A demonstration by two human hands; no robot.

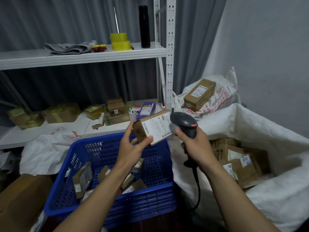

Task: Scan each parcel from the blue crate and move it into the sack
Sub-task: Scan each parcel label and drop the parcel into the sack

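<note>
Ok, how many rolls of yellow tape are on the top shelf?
2: the rolls of yellow tape are stacked, upper one on lower one, left of the black bottle. None else shows.

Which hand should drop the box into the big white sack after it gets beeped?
Probably the left hand: its fingers already hold the parcel above the blue crate. The right hand is busy gripping the scanner, though it is nearer the sack.
</note>
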